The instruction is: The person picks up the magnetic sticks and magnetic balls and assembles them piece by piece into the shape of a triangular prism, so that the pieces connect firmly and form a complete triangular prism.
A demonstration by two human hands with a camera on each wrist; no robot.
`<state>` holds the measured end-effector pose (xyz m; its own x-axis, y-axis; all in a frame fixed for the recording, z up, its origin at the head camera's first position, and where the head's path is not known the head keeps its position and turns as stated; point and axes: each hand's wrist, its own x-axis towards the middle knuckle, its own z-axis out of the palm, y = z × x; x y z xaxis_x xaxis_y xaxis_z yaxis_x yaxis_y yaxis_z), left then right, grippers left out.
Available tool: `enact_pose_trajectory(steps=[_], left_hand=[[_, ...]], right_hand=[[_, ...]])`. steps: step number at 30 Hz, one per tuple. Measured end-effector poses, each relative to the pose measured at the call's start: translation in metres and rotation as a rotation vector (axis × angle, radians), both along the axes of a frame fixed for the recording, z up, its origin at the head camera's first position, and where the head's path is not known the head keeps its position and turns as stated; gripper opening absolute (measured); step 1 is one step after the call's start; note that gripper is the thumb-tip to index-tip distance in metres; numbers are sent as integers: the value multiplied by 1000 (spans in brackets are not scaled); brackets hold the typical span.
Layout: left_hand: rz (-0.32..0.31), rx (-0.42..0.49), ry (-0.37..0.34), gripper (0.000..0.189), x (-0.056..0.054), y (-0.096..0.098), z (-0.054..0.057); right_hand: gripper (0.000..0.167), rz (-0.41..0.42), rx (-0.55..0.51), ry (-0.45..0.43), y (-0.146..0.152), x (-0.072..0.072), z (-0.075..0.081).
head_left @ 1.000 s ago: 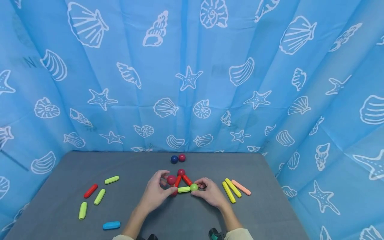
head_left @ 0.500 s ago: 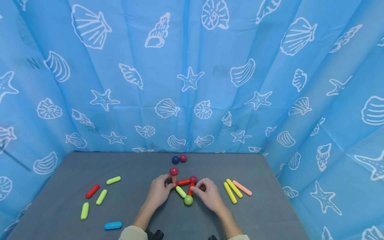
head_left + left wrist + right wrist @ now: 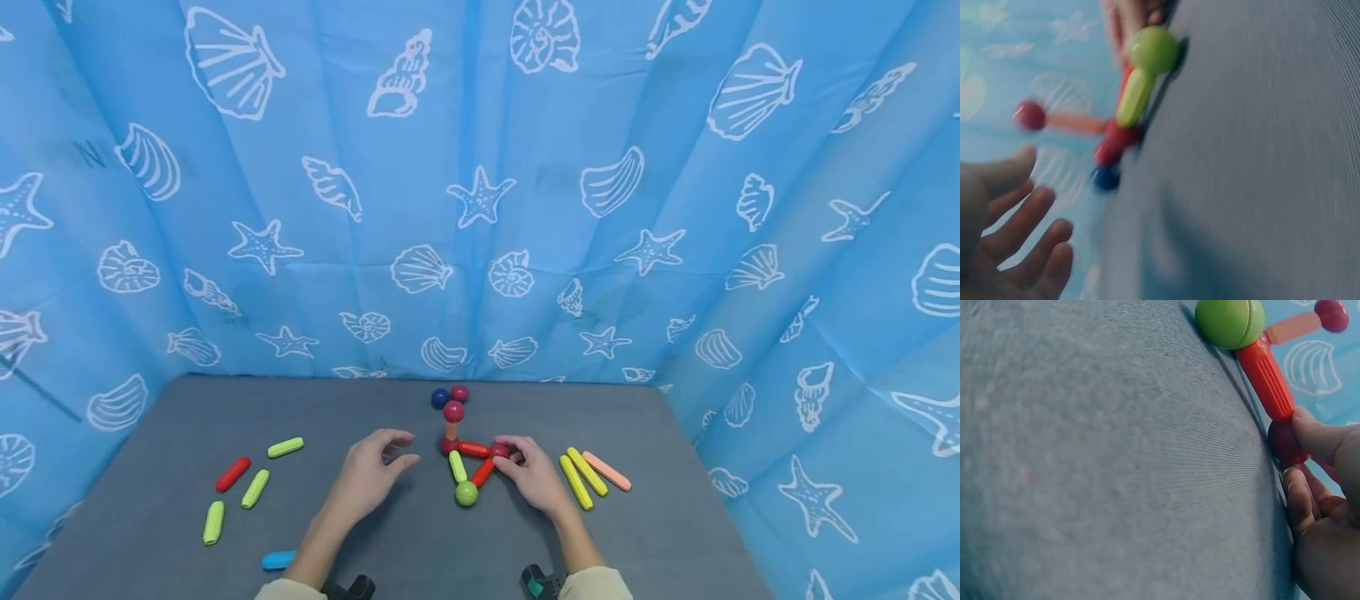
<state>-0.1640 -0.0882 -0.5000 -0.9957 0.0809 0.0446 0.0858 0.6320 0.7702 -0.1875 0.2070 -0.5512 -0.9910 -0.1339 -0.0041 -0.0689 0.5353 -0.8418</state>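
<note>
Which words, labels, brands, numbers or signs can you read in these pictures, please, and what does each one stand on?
"N": a faint letter on the blue curtain, at the left of the head view.
Too faint to read: marks on the curtain, right of the middle starfish print.
None can be made out on the sticks or balls.

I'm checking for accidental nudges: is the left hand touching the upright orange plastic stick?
Apart. The head view shows grey tabletop cloth between the left hand and the upright orange plastic stick.
</note>
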Motion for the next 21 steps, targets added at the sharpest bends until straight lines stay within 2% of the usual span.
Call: enact_pose_trajectory(steps=[4,9,11,16,21], left_hand=[[-30,-52,-82,40,16,-48,3],[-44,-159,-222,49,39,-103,-8],[-77,-174,-267,53,45,-119,-13],[-143,-131,-349,51,52,-137,-22],[-153,-122,-400,51,56,-145,-21]], right_hand=[[36,-26,-9,-18,0,1,0],[37,-32,-7,-38,-1,1,0],[38,-34,-9,-43,-1,2,0],[37,-46,-21,-46,1,3,0],[37,-32,-24,-33,1,3,-1]])
